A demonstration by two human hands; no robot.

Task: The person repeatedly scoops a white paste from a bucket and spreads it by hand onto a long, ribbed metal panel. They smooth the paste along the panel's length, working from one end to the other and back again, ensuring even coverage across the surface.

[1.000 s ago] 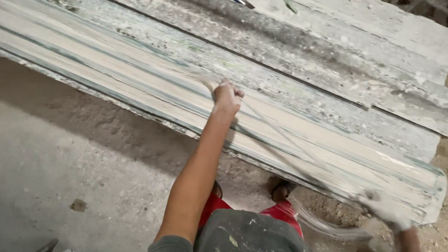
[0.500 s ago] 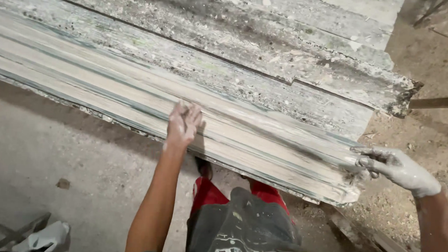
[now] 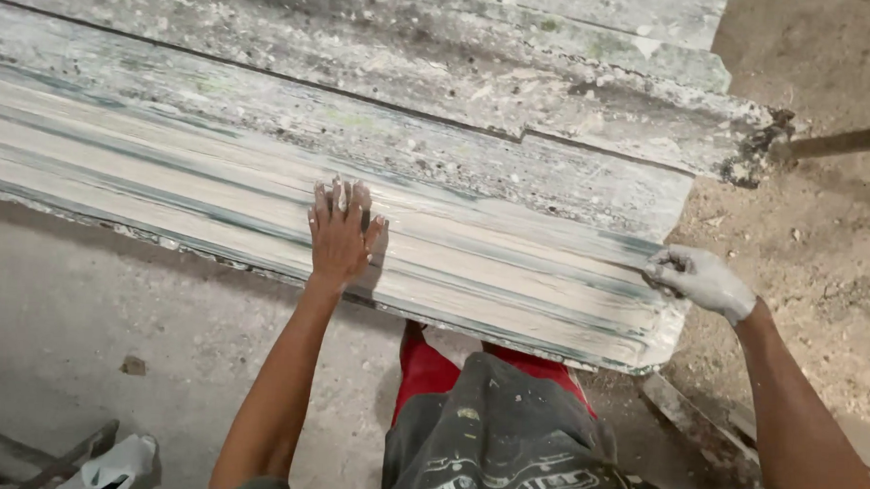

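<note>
the left hand [image 3: 339, 233] is pressing open and flat on the moulded plaster cornice length [image 3: 473, 265], steadying it, while the plaster-coated right hand [image 3: 699, 280] is gripping its end.

The left arm is stretched straight out, far from the body, and the left hand [image 3: 341, 233] is laid flat with the palm down and the fingers [image 3: 338, 199] spread a little. The right arm is reached out to the right side and is bent a bit at the wrist. The right hand [image 3: 699, 279] is covered in white stuff, and its fingers [image 3: 667, 270] are curled in.
</note>
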